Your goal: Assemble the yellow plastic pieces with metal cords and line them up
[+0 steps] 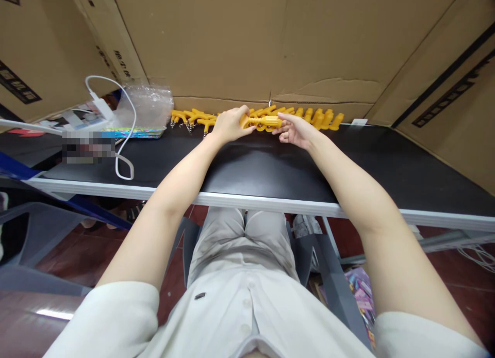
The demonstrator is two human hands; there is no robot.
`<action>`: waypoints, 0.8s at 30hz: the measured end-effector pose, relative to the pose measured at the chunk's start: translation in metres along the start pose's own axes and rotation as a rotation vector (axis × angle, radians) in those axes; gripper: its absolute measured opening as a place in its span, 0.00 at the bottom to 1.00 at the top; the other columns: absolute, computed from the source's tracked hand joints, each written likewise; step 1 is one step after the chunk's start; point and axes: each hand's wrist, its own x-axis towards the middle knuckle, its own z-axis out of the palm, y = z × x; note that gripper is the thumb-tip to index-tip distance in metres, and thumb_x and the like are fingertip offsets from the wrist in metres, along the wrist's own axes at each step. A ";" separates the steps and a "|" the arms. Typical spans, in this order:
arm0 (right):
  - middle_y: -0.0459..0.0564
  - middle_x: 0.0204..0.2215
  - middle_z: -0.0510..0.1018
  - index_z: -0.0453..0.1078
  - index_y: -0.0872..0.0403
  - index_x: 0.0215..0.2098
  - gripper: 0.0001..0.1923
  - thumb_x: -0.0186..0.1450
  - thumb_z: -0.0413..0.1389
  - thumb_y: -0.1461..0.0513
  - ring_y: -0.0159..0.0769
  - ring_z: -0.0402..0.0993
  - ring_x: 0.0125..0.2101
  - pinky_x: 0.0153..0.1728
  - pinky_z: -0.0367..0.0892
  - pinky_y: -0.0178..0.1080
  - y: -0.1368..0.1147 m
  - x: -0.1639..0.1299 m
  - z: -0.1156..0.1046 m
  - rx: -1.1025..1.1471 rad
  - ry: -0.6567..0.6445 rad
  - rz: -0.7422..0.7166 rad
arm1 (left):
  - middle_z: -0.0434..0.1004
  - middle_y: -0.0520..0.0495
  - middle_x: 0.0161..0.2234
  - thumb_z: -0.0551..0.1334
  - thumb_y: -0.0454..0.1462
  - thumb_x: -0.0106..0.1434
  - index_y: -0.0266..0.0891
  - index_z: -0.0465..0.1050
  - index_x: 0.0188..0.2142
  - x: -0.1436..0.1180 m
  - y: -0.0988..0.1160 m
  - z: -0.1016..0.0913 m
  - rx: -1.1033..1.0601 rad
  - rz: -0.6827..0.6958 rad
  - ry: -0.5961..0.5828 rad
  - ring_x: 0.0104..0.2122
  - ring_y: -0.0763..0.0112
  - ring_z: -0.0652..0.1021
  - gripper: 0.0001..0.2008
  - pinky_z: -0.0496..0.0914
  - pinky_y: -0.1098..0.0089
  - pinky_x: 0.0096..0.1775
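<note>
A yellow plastic piece (266,121) with a slim neck and a thicker, rounded right end lies level between my hands, just above the black tabletop. My left hand (231,125) is closed around its left end, thumb underneath. At the thicker end, the fingers of my right hand (296,131) are bent and touch it. Behind the hands runs a row of similar yellow pieces. Branched ones (193,115) on the left have thin dark metal bits hanging from them, and stubby cylindrical ones (325,118) stand close together on the right.
Cardboard (247,43) walls off the back and right of the black tabletop (266,167). A clear plastic bag (149,105), colourful flat packs (139,133) and a white cable (133,110) lie on the left. A small white piece (359,122) sits at the back right.
</note>
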 end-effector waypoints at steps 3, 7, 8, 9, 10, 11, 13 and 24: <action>0.48 0.27 0.81 0.72 0.53 0.39 0.14 0.72 0.67 0.52 0.32 0.78 0.23 0.27 0.75 0.33 0.002 0.003 0.001 0.049 -0.041 -0.004 | 0.84 0.39 0.55 0.66 0.48 0.68 0.45 0.76 0.62 -0.001 0.001 -0.003 -0.015 -0.006 -0.025 0.57 0.48 0.82 0.25 0.74 0.58 0.57; 0.48 0.34 0.83 0.71 0.52 0.41 0.11 0.71 0.66 0.56 0.32 0.84 0.33 0.39 0.80 0.33 0.002 0.016 -0.001 0.146 0.059 -0.160 | 0.78 0.35 0.65 0.66 0.52 0.69 0.49 0.65 0.73 0.000 0.001 -0.005 -0.094 -0.043 0.027 0.63 0.45 0.79 0.36 0.73 0.55 0.60; 0.48 0.37 0.84 0.70 0.52 0.41 0.11 0.71 0.66 0.57 0.33 0.85 0.37 0.42 0.81 0.34 0.000 0.021 -0.003 0.140 0.101 -0.231 | 0.75 0.34 0.68 0.64 0.52 0.71 0.50 0.62 0.75 0.001 -0.001 -0.005 -0.109 -0.067 0.058 0.65 0.45 0.78 0.37 0.73 0.54 0.61; 0.49 0.41 0.84 0.70 0.51 0.42 0.11 0.71 0.67 0.56 0.34 0.86 0.42 0.45 0.81 0.35 -0.001 0.027 -0.005 0.109 0.146 -0.314 | 0.73 0.34 0.70 0.62 0.52 0.72 0.51 0.60 0.76 0.003 -0.004 -0.004 -0.113 -0.097 0.087 0.67 0.44 0.76 0.36 0.72 0.52 0.62; 0.49 0.44 0.84 0.70 0.50 0.43 0.12 0.71 0.67 0.55 0.36 0.86 0.47 0.47 0.81 0.37 -0.003 0.033 -0.007 0.052 0.199 -0.408 | 0.72 0.33 0.71 0.60 0.50 0.73 0.51 0.60 0.76 0.005 -0.007 -0.003 -0.107 -0.131 0.109 0.68 0.43 0.75 0.35 0.72 0.50 0.63; 0.50 0.48 0.84 0.70 0.50 0.44 0.12 0.71 0.67 0.55 0.39 0.84 0.52 0.49 0.81 0.39 -0.004 0.039 -0.008 -0.028 0.251 -0.507 | 0.71 0.32 0.71 0.59 0.48 0.73 0.50 0.60 0.76 0.007 -0.012 -0.003 -0.096 -0.165 0.123 0.69 0.42 0.74 0.34 0.71 0.46 0.64; 0.53 0.55 0.81 0.71 0.49 0.47 0.14 0.70 0.68 0.55 0.45 0.80 0.61 0.55 0.79 0.45 -0.007 0.051 -0.010 -0.225 0.329 -0.682 | 0.74 0.31 0.68 0.60 0.44 0.70 0.50 0.63 0.74 0.010 -0.024 0.000 -0.081 -0.228 0.134 0.68 0.38 0.74 0.34 0.69 0.39 0.64; 0.67 0.67 0.76 0.71 0.57 0.64 0.24 0.70 0.55 0.68 0.61 0.74 0.66 0.69 0.66 0.60 0.011 0.097 0.007 -1.261 0.160 -0.674 | 0.77 0.30 0.65 0.59 0.37 0.64 0.44 0.70 0.69 0.009 -0.063 0.006 -0.019 -0.458 0.060 0.66 0.38 0.76 0.33 0.71 0.39 0.65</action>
